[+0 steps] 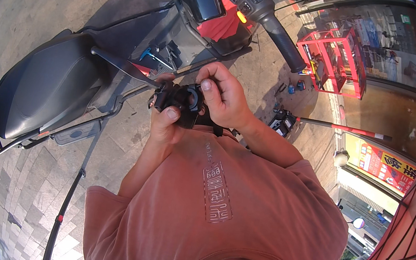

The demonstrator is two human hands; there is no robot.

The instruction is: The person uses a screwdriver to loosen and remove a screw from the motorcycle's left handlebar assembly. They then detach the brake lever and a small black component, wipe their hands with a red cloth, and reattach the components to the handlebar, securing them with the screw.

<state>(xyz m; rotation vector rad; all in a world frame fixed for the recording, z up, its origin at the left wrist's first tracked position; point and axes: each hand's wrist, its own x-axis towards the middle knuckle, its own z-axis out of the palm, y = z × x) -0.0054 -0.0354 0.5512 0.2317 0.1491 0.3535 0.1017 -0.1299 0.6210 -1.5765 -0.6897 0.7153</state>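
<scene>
In front of my chest, my left hand (166, 124) grips a black brake lever assembly (182, 102), its thumb pressed on the near side. A round opening shows in the housing. The long lever blade (126, 67) sticks out to the left, toward the scooter's seat. At the right edge of the housing, the thumb and index finger of my right hand (226, 98) are pinched together. Whatever lies between those fingertips is too small or hidden to make out. The other fingers are partly covered by the black part.
Ahead and left stands an electric scooter with a black seat (50, 85) and a right handlebar grip (287, 48). A blue-handled tool (157, 58) lies on its footboard. To the right are a red tool cart (336, 60), small blue containers (295, 87) and a red-and-black pole (342, 128).
</scene>
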